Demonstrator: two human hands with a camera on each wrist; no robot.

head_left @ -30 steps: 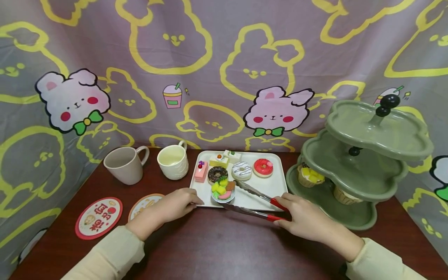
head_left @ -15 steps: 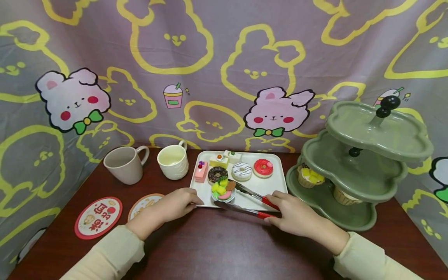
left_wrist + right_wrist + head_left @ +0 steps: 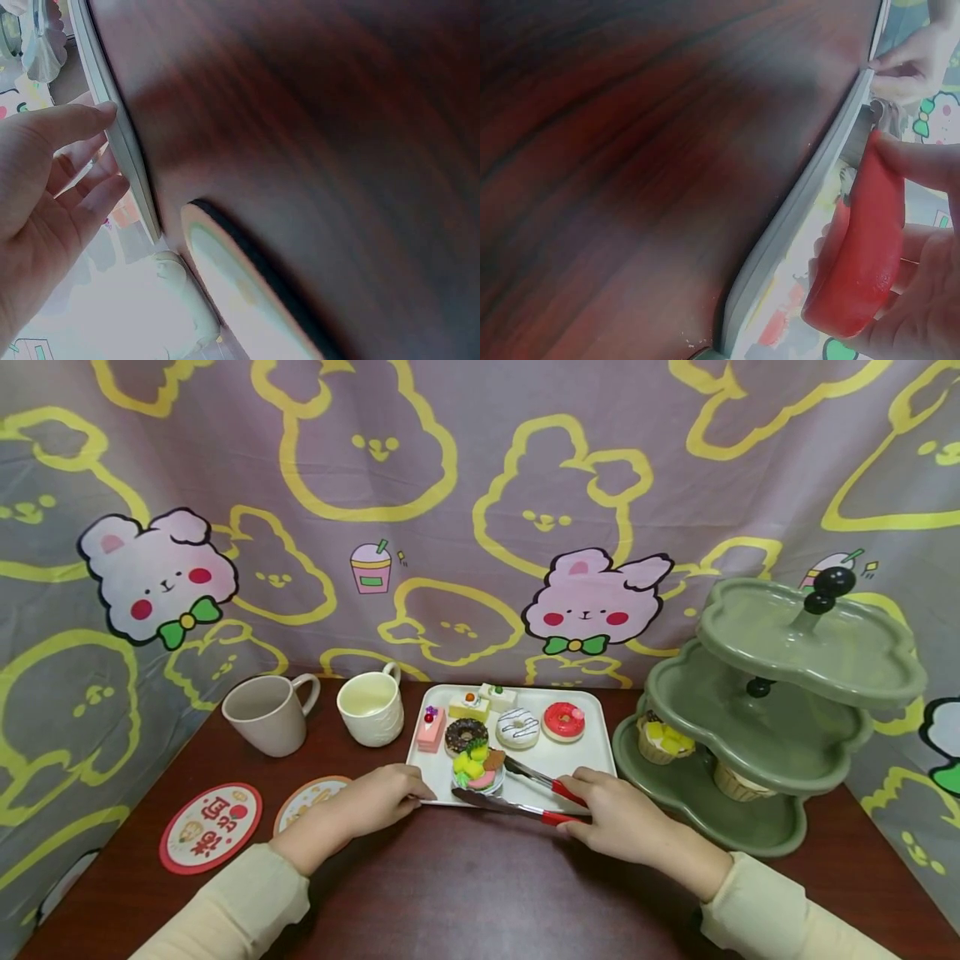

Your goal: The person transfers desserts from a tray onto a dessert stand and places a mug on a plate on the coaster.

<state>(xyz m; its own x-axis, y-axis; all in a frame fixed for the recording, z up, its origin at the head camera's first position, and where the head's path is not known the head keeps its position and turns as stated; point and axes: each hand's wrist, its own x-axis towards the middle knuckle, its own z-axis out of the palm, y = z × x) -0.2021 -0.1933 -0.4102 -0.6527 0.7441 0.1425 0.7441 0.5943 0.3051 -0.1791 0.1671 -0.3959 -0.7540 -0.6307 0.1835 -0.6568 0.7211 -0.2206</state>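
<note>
My left hand holds the front left corner of a white tray; the left wrist view shows the thumb against the tray rim. My right hand grips metal tongs by their red handles. The tongs straddle a fruit-topped dessert cup, one arm behind it, the other along its front. Yellow chunks, green leaves, a pink slice and a brown piece top the cup. Behind it lie a chocolate donut, a white striped donut and a red donut.
Small cake slices stand at the tray's left and back. A green three-tier stand rises at right, with cupcakes on its bottom tier. A grey mug, a cream mug and two round coasters are at left.
My right hand has moved left with the tongs, and their tips have slid further along both sides of the dessert cup. My left hand stays at the tray corner.
</note>
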